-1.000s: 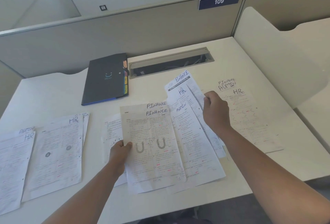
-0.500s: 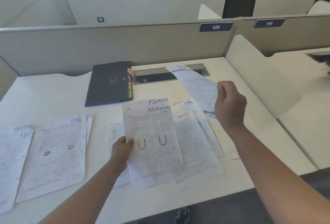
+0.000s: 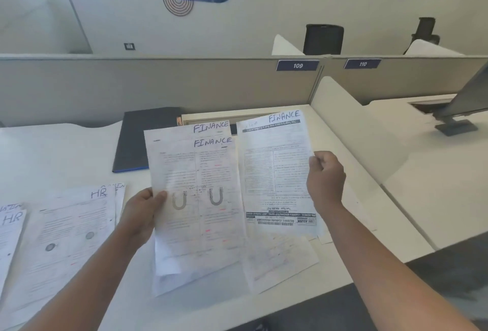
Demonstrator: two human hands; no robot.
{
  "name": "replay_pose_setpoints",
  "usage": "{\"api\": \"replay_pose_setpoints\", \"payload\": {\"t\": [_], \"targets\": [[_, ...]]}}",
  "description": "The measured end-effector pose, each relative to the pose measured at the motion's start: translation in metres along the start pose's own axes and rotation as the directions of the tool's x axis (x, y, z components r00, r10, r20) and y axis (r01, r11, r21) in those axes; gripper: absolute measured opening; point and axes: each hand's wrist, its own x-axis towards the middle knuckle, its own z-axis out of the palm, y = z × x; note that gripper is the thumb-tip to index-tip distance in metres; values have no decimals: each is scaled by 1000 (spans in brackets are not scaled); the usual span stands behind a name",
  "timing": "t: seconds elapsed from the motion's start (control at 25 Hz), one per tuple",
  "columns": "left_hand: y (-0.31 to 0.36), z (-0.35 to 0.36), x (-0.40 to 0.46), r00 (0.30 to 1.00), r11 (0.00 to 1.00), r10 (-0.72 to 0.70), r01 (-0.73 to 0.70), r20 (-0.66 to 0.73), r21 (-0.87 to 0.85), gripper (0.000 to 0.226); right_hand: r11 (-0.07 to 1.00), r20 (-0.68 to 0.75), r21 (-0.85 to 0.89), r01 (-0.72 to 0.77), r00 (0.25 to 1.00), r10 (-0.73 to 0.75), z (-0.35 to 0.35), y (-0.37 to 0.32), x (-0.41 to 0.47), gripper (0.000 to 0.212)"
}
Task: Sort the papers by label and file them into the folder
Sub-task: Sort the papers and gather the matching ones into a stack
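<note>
— White paper in both hands, yes? What does the left hand (image 3: 141, 216) hold?

— It grips a small bundle of Finance sheets (image 3: 196, 193) at their left edge, thumb on top, fingers curled behind. Two sheets show the handwritten word FINANCE at the top, one a little above the other. The bundle is lifted above the desk (image 3: 52, 156).

— And the right hand (image 3: 326, 180)?

— It pinches one single sheet (image 3: 277, 172) at its right edge, fingers curled around it. This one also says FINANCE at the top, but its printed text is upside down. It is just beside the bundle, their edges almost touching.

— Where is the folder (image 3: 137, 140)?

— Dark, closed, flat on the desk behind the bundle, near the partition (image 3: 158, 85). Coloured tabs show at its right edge.

— Other papers?

— HR piles (image 3: 66, 235) lie on the left of the desk. More loose sheets (image 3: 280, 259) lie under the held ones; their labels I cannot read.
</note>
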Motion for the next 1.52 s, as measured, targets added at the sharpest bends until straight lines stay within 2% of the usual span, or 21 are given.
{"api": "replay_pose_setpoints", "payload": {"t": [0.24,0.44,0.6,0.72,0.96,1.08,1.24,1.36,1.44,1.52], "targets": [[20,-14,2,998,998,58,-58,-14,8,15,950,99,160,-270,961,256,26,10,-18,13],[17,1,-3,999,999,38,-38,-14,-23,13,864,296,176,-472,863,410,48,17,-36,11],[19,16,-7,999,999,35,-35,13,-13,16,834,420,179,-522,807,415,56,21,-55,13],[14,28,-9,1000,1000,19,-19,20,-4,17,826,483,163,-539,774,409,57,22,-58,4],[2,64,-1,999,999,-37,37,9,29,19,769,629,182,-612,674,387,53,31,-43,2],[-7,97,4,998,995,-67,67,-3,68,18,760,687,162,-630,625,371,42,47,-22,12],[-23,143,9,987,990,-118,125,-110,60,17,725,742,142,-673,558,372,28,75,11,20],[-34,171,12,974,992,-117,125,-192,34,16,638,825,151,-755,452,339,15,94,39,41],[-40,184,9,964,992,-116,125,-239,20,18,655,857,114,-747,407,316,12,107,54,35],[-41,196,0,965,989,-140,145,-220,6,21,734,864,71,-675,409,293,14,123,64,21]]}}
